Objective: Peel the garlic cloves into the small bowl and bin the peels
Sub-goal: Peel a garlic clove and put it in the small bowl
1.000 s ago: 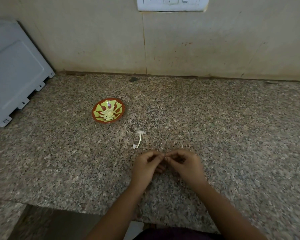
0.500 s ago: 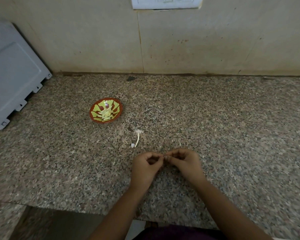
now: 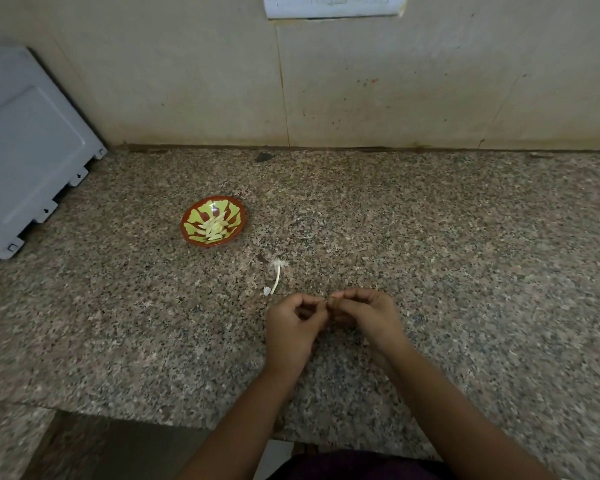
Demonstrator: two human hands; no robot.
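Speckled brown-grey granite tabletop (image 3: 430, 237), front edge visible at bottom. Back wall (image 3: 153, 81): beige tiles, stained, with a vertical grout seam (image 3: 284, 91) near centre. White switch plate (image 3: 333, 5) at top edge, cropped. Grey appliance casing (image 3: 25, 150) far left on tabletop. Light dim and flat.

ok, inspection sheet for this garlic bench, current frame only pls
Surface: speckled granite counter.
Job's things: small bowl left of centre, holding peeled cloves; no bin in view.
Clutter: white stem and peel scrap on the counter just beyond the hands; dark speck near the wall.
Grippers: left hand and right hand, fingers curled, fingertips together, pinching a small item, too small to identify.
Cables: nothing seen.
Surroundings: tiled wall, switch plate at top, grey appliance at left.
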